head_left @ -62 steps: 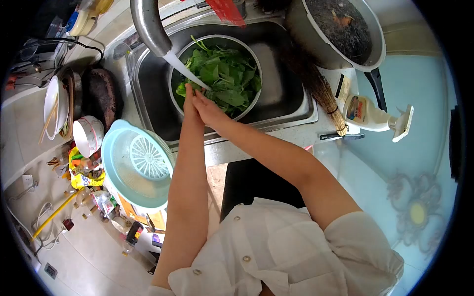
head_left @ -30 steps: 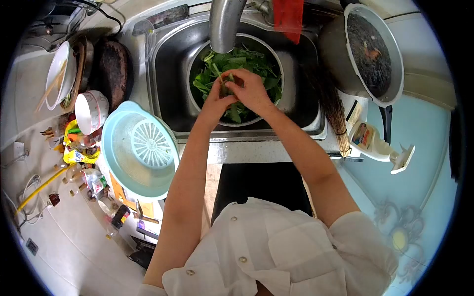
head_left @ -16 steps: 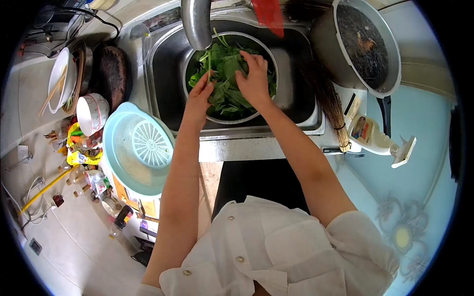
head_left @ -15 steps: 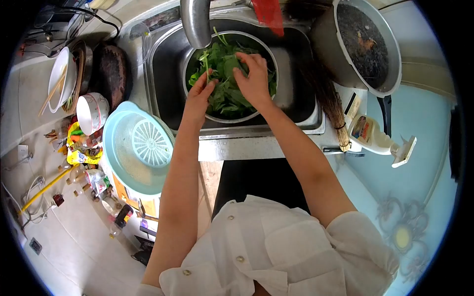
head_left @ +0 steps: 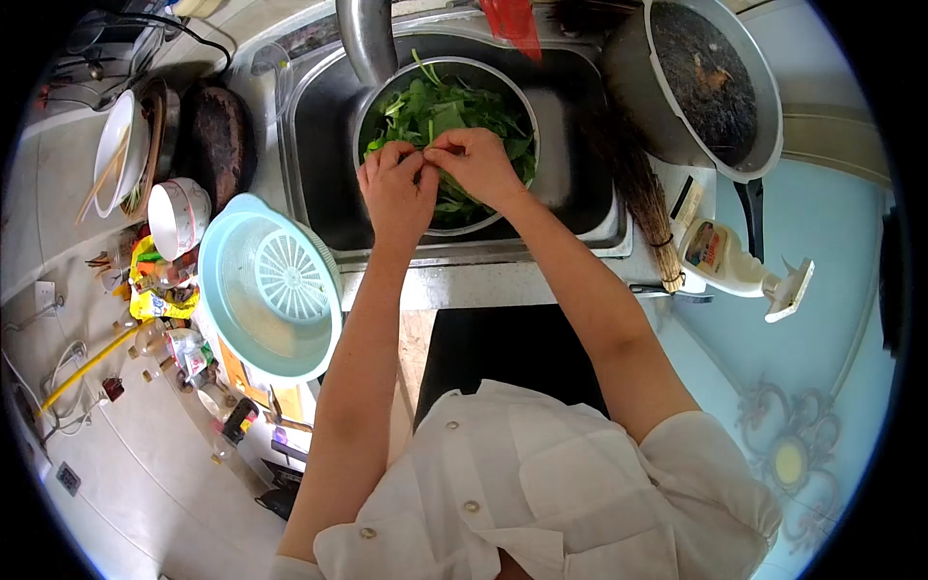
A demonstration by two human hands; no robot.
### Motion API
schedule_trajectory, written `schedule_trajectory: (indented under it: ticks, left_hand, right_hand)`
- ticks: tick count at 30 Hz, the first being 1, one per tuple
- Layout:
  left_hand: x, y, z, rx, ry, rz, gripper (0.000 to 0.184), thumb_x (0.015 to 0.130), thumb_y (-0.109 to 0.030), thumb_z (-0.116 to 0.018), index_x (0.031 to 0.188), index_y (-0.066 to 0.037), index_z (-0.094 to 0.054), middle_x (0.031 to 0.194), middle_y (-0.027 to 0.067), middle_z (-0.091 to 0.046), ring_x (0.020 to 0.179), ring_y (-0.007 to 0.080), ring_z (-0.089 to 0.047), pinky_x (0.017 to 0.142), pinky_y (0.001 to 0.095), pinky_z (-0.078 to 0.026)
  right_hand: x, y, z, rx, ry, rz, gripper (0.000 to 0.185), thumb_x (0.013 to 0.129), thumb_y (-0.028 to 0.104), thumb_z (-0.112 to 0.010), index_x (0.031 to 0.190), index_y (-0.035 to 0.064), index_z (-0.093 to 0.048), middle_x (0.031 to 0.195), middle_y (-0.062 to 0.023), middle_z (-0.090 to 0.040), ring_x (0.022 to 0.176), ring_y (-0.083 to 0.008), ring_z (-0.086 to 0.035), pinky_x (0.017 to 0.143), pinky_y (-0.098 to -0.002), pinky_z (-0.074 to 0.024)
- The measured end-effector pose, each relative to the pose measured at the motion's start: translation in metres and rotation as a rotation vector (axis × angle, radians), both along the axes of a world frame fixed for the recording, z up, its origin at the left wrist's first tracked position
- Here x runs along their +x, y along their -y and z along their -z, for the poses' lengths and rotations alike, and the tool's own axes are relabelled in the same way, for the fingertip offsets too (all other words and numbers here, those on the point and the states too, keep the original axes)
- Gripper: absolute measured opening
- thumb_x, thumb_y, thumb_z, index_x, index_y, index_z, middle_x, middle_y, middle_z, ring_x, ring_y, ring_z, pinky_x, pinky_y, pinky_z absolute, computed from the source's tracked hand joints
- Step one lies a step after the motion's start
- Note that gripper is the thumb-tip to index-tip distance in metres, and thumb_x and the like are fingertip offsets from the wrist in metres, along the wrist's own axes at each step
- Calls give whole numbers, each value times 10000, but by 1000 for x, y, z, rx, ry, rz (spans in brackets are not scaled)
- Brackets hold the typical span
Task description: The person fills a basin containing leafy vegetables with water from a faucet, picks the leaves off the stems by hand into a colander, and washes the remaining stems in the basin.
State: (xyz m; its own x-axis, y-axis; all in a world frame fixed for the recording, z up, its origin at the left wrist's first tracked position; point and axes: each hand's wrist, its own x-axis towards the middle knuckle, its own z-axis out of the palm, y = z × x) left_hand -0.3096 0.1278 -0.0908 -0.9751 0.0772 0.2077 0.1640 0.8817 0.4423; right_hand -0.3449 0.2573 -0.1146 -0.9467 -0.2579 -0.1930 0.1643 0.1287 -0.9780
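A round metal bowl (head_left: 537, 145) full of leafy greens (head_left: 440, 104) stands in the steel sink (head_left: 570, 184). Over the near-left part of the bowl, my left hand (head_left: 396, 188) is closed with its fingertips at a green stem. Beside it my right hand (head_left: 476, 166) pinches the same stem, and the two hands' fingertips nearly meet. The faucet (head_left: 365, 43) hangs over the bowl's far-left rim, with no water seen running from it.
Left of the sink are a light blue basin (head_left: 227, 309) with a strainer, a patterned bowl (head_left: 172, 222) and a white bowl (head_left: 114, 159). On the right are a large pot (head_left: 633, 92), a twig brush (head_left: 643, 208) and a white bottle (head_left: 725, 253).
Both hands have come together over the near side of the bowl; the right moved left and toward me from the leaves. The view has shifted slightly. Water ran from the faucet in the oldest frame.
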Motion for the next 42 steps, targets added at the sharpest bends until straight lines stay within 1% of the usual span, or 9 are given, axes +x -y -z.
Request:
schedule_trajectory:
  ticks: [6,13,15,17,20,26,29,34,42]
  left_hand:
    - [-6,13,35,460,211,-318,205,806,-229,-558,795,-64,-678,1014,45,-579,979,245,-496,900,357,-345]
    - [-7,7,19,454,357,-426,374,895,-301,-538,1189,-72,-565,1071,126,-555,946,216,-546,839,337,-432]
    - [-11,7,1,391,405,-356,415,903,-295,-537,1256,-77,-518,1078,133,-555,896,214,-573,799,328,-455]
    - [-14,6,-4,848,299,-216,323,881,-247,-558,1147,-70,-600,1020,132,-582,750,226,-604,701,318,-485]
    - [-18,22,-11,339,181,71,231,839,-195,-580,1016,-71,-664,881,115,-610,679,241,-607,644,325,-491]
    - [-20,12,-11,-67,231,-70,193,797,-132,-609,944,-26,-675,701,75,-635,563,194,-587,545,308,-458]
    - [-35,29,10,577,364,-488,228,817,-182,-603,953,-12,-672,650,63,-626,521,167,-556,518,322,-443]
    - [-52,42,24,439,288,-354,270,839,-210,-566,1012,-26,-661,891,169,-656,748,254,-632,714,327,-482]
    - [-42,56,32,430,408,-385,312,819,-217,-600,1069,-36,-645,1064,183,-630,938,252,-638,832,332,-481]
  right_hand:
    - [10,9,-1,-159,-249,450,74,814,54,-644,824,-18,-632,684,6,-532,610,-68,-447,575,-209,-391]
    - [-5,-5,8,-77,97,173,115,845,49,-580,912,-15,-649,818,-47,-652,662,-89,-556,607,-230,-439]
    - [-9,-7,0,109,22,34,189,822,154,-581,924,25,-674,798,-117,-647,695,-217,-626,630,-305,-478]
    - [-7,-4,0,147,-46,-49,193,823,158,-565,921,32,-675,830,-132,-642,734,-260,-622,663,-337,-483]
    - [-10,-4,-7,286,-179,-186,194,827,161,-540,897,38,-673,881,-156,-630,804,-324,-608,712,-390,-487]
    - [-17,8,-26,601,-339,-289,173,819,159,-542,824,25,-651,858,-169,-616,828,-348,-597,737,-436,-477]
    - [-31,14,-23,462,-354,-149,144,799,121,-552,837,25,-653,860,-161,-620,829,-342,-595,758,-428,-477]
    - [-66,34,47,299,-590,-31,215,771,57,-551,948,53,-673,944,-140,-636,914,-334,-567,818,-409,-463]
    - [-111,44,106,834,-301,-44,213,835,103,-548,997,68,-681,990,-87,-650,964,-298,-569,877,-386,-449]
